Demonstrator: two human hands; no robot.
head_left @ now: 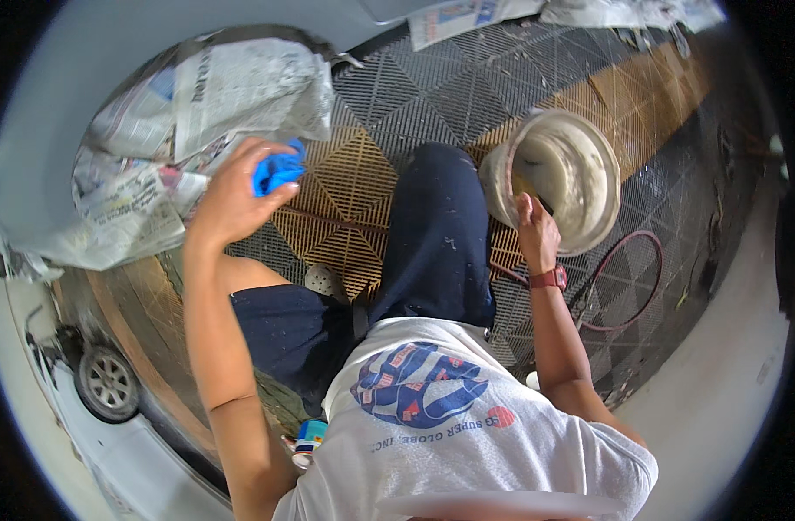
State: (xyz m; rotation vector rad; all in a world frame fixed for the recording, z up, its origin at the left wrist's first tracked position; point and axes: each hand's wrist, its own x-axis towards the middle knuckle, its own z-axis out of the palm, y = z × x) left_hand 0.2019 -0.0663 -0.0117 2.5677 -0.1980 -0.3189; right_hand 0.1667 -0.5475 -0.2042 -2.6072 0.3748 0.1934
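Observation:
In my left hand (228, 200) is a crumpled blue cloth (278, 170), pinched between thumb and curled fingers. The hand is raised beside a wheel covered in newspaper and plastic. On the right, my right hand (538, 234) is closed at the near rim of a pale, stained bucket (601, 143). Something yellowish with a dark edge shows at those fingertips, inside the bucket. Its kind is unclear, and whether the hand also grips the rim is hard to tell. A red watch (549, 278) is on my right wrist.
Newspaper (241, 82) under clear plastic fills the wheel arch of a grey car body (32, 174). A thin red hose (658, 269) loops on the slatted floor mat (397, 95) near the bucket. A small blue-and-white can (309, 438) stands by my left side. Another car's wheel (109, 384) is at lower left.

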